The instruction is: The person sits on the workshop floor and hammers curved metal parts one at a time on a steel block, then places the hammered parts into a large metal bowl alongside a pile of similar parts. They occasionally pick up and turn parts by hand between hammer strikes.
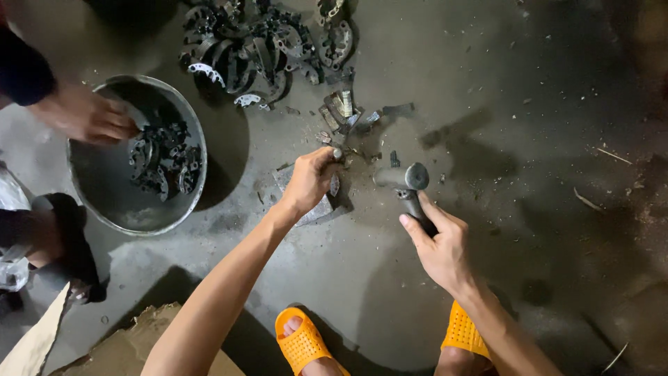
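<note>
the left hand (311, 177) is clenched around a small dark metal piece (336, 154), pressing it down against a flat grey metal block (321, 206) that lies on the stained concrete floor (529, 90); only the tip of the piece shows past the fingers. the right hand (440, 247) grasps the dark handle of a steel-headed hammer (407, 179), whose head sits just to the right of the left hand, close to the held piece but not touching it; whether the head rests on the floor or hangs above it cannot be told.

beyond the hands, a heap of dark curved metal parts (261, 45) lies at the top of the view, with a few loose rectangular scraps (341, 108) between that heap and the left hand. to the left stands a round grey metal basin (97, 191) holding more curved parts of the same kind. another person's hand (87, 115) rests on the basin's upper rim, its dark sleeve reaching in from the corner.

at the bottom edge, a pair of orange perforated slippers (303, 342) sits on the person's feet, one under each forearm. a torn piece of brown cardboard (118, 351), plain and without any visible label, lies at the lower left beside the left arm. a dark sandal (73, 244) on someone's foot shows at the far left, just beside the basin.
</note>
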